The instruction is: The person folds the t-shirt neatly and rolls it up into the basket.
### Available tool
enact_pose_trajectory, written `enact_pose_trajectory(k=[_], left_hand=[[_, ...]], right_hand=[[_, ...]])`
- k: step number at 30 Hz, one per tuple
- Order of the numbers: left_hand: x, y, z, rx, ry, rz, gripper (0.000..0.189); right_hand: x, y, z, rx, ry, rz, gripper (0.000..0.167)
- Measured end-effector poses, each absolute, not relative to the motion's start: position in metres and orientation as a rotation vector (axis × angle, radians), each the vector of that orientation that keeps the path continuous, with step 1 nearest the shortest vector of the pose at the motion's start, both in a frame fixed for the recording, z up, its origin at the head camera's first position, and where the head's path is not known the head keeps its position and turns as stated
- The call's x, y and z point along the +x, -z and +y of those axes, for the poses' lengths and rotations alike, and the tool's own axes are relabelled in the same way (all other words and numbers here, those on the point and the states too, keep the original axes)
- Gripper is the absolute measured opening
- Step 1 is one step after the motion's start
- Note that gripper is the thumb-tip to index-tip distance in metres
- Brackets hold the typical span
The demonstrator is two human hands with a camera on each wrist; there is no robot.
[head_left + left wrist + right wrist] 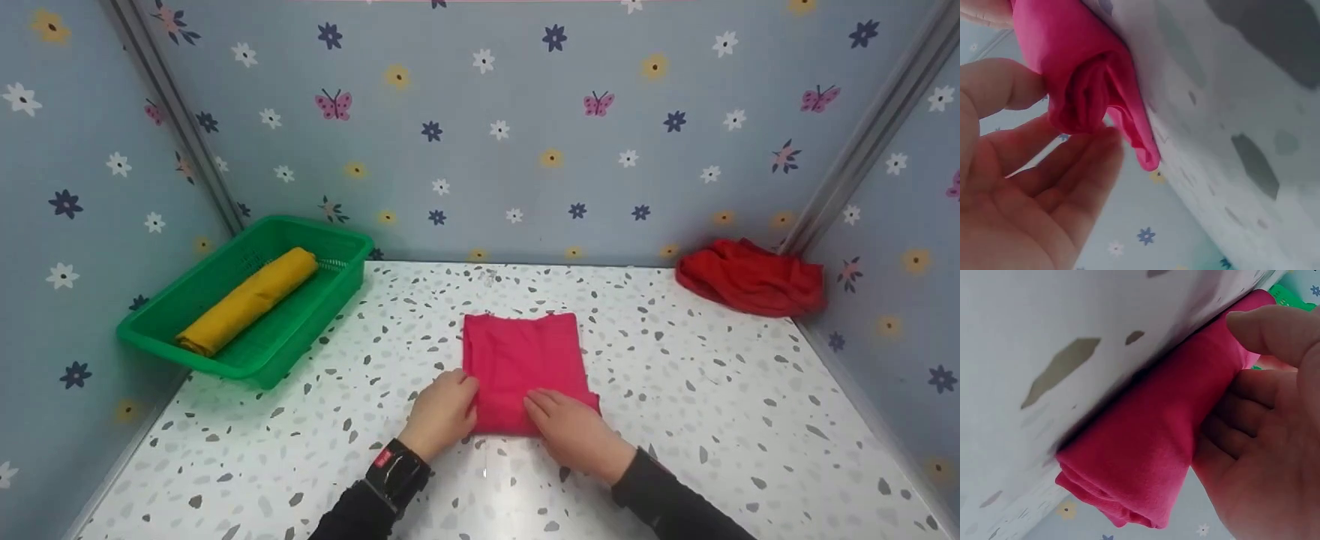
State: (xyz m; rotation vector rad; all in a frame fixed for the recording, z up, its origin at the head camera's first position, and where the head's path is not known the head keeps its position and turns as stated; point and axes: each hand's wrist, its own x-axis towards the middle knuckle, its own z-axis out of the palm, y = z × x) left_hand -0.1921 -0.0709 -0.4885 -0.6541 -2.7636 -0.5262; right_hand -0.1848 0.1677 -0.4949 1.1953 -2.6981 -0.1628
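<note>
A bright pink cloth lies on the speckled tabletop, its near edge rolled up and its far part flat. My left hand holds the roll's left end; in the left wrist view the thumb is on one side of the spiral end and the fingers lie on the other. Toward the right end of the roll, my right hand grips it, with the thumb on one side and the fingers curled against the other in the right wrist view. What kind of cloth item it is cannot be made out.
At the left stands a green plastic basket with a rolled yellow cloth inside. A crumpled red cloth lies in the far right corner. Flower-patterned walls enclose the white tabletop at the back and sides.
</note>
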Motion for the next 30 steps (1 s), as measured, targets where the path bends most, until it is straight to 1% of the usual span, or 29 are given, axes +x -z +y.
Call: enact_pose_trajectory(k=[6, 11, 13, 23, 30], left_hand=[[-0.181, 0.492, -0.070, -0.777, 0.351, -2.615, 0.016], [-0.178, 0.497, -0.069, -0.801, 0.300, -2.705, 0.027], [-0.179, 0.498, -0.068, -0.800, 0.283, -2.741, 0.028], [-0.187, 0.497, -0.068, -0.809, 0.311, -2.799, 0.025], [-0.191, 0.498, -0.066, -0.819, 0.357, -2.810, 0.018]], right_hand=[[-0.188, 0.494, 0.169, 1.198, 0.076, -2.735, 0.050], [-0.190, 0.494, 0.171, 1.188, 0.013, -2.739, 0.051], [-0.190, 0.495, 0.170, 1.185, 0.013, -2.738, 0.050], [-0.193, 0.493, 0.166, 1.140, -0.008, -2.764, 0.046], [-0.196, 0.494, 0.162, 1.101, 0.004, -2.745, 0.040]])
